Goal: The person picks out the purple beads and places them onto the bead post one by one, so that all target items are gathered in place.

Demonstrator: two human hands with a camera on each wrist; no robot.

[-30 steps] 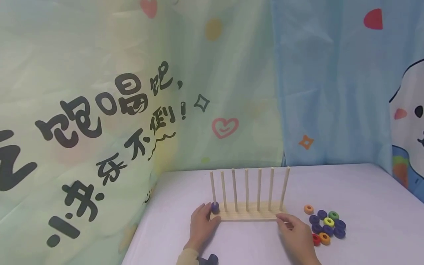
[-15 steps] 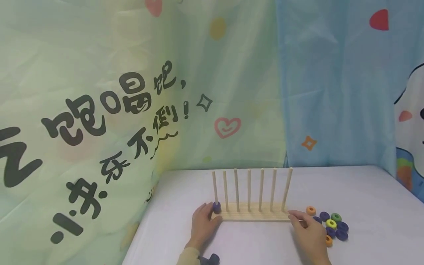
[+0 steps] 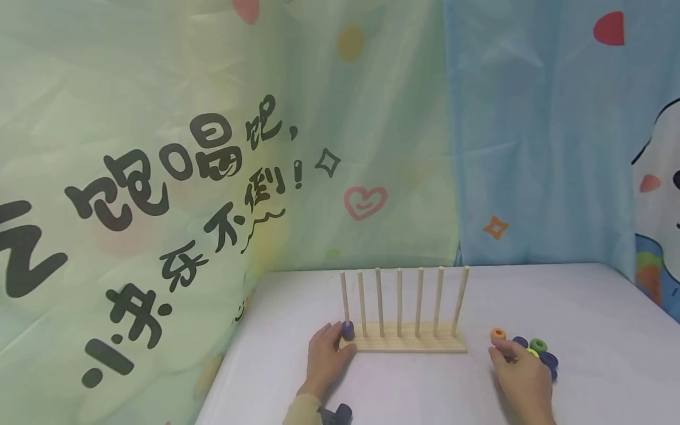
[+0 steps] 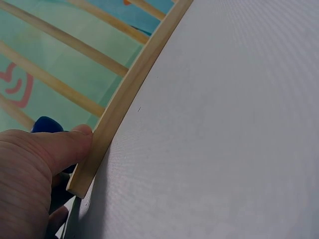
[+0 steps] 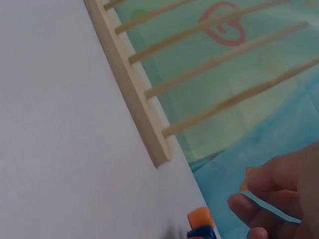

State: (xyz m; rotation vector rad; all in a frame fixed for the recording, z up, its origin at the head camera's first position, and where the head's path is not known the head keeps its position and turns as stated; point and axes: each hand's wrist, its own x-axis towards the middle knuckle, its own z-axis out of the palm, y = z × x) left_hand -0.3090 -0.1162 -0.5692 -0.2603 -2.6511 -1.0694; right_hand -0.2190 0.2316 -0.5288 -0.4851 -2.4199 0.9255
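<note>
A wooden peg rack (image 3: 414, 339) with several upright pegs stands on the table. A dark blue ring (image 3: 347, 330) sits at the bottom of its leftmost peg. My left hand (image 3: 326, 359) grips the rack's left end, thumb on the front edge of the base (image 4: 117, 107). My right hand (image 3: 523, 375) hovers over the loose rings with thumb and fingers bent and a little apart. An orange ring (image 3: 497, 334) lies just beyond its fingertips. In the right wrist view, an orange patch shows behind the right fingers (image 5: 271, 177); no held ring can be made out.
Beside the right hand lie a green ring (image 3: 538, 345), several dark blue rings (image 3: 549, 360) and a partly covered yellow ring (image 3: 532, 353). Other rings are hidden under the hand. A printed curtain (image 3: 372, 136) hangs behind the white table (image 3: 404, 389).
My right hand has left the rack's right end and moved right, over the loose rings. The left hand keeps its hold on the rack's left end.
</note>
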